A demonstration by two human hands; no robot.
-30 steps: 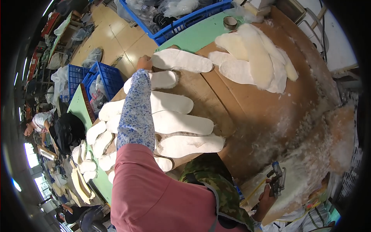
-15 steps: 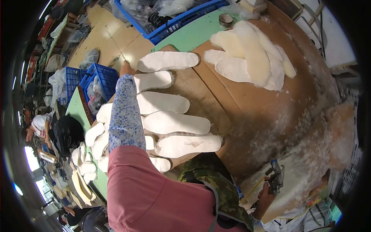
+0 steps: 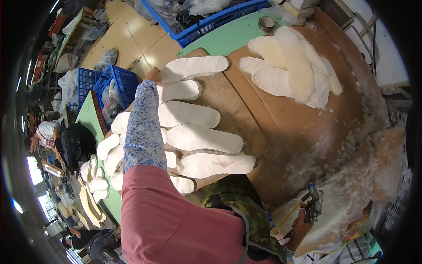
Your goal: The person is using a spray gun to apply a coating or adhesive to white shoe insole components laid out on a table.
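Observation:
White fleece insoles lie in rows on the cardboard-covered table. My left arm, in a blue floral sleeve, stretches to the far end, where my left hand is closed at the left tip of the farthest insole. The fingertips are partly hidden. That insole lies slightly askew to its neighbours, such as the second insole and the nearest large insole, which has a brownish mark. Low on the right, my right hand is wrapped round a metal spray gun with a yellow hose, apart from the insoles.
A pile of cream fleece insoles lies at the far right, near a roll of tape. Loose fluff covers the right side. Blue crates with plastic bags stand beyond the table. Other people work at the far left.
My left hand has come in from beyond the farthest insole to its left tip and closed there. That insole has turned a little. The right hand keeps the spray gun; the view has shifted slightly.

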